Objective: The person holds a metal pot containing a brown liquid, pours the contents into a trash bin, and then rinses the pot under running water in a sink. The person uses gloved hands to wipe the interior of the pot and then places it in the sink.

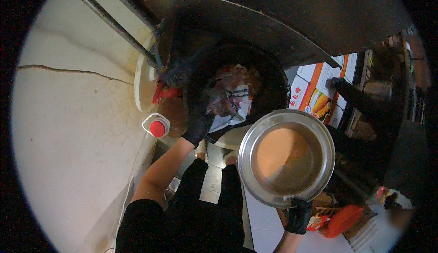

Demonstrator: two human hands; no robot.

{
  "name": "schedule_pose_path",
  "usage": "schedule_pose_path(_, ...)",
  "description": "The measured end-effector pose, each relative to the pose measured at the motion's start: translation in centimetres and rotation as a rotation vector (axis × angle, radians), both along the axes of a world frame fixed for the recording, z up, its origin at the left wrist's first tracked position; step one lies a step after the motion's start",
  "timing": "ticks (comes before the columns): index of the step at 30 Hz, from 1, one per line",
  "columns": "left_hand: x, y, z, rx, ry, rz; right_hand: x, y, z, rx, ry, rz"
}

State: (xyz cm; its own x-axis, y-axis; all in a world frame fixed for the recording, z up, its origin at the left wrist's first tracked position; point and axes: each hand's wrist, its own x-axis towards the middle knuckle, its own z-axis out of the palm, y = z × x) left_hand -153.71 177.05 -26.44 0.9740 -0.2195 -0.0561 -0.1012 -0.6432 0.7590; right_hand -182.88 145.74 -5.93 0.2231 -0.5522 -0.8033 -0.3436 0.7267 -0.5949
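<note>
My right hand (298, 217), in a black glove, grips the near rim of a round metal basin (247, 171) that holds cloudy orange-brown liquid or residue (280, 150). The basin is to the right of my legs. My left hand (199, 126), also gloved in black, is at the near left edge of a large bin with a black liner (284, 82); its fingers are lost in the dark. Inside the bin lie a crumpled white printed wrapper (241, 106) and other refuse that is hard to make out.
Left of the bin stands a plastic jug with a red cap (157, 129), beside the pale wall (75, 123). A dark metal counter edge (260, 12) overhangs the bin. Printed cartons (311, 92) are stacked on the right. A red object (342, 220) lies at the lower right.
</note>
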Motion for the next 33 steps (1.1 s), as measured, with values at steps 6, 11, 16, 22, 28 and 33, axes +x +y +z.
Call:
schedule_pose_path(6, -1.0, 1.2, 0.6, 0.315, 0.012, -0.053, 6.2, 1.9, 4.1, -0.395, 0.152, 0.766)
schedule_pose_path(11, 1.7, -1.1, 4.7, -0.021, 0.039, 0.025, 12.8, 5.1, 5.7, -0.334, 0.156, 0.671)
schedule_pose_path(16, 0.1, 0.0, -6.2, -0.450, 0.261, 0.105, 19.5, 6.9, 6.6, -0.041, 0.149, 0.431)
schedule_pose_path(22, 2.1, -0.3, -0.4, -0.433, 0.412, -0.017, 22.7, 6.3, 1.4, -0.157, 0.104, 0.702)
schedule_pose_path(28, 3.7, -0.1, 4.9, -0.460, 0.664, 0.007, 26.6, 9.2, -0.1, -0.214, -0.029, 0.767)
schedule_pose_path(33, 2.5, 0.2, -1.5, -0.213, 0.427, -0.191, 27.6, 8.9, -3.2, -0.419, -0.040, 1.023)
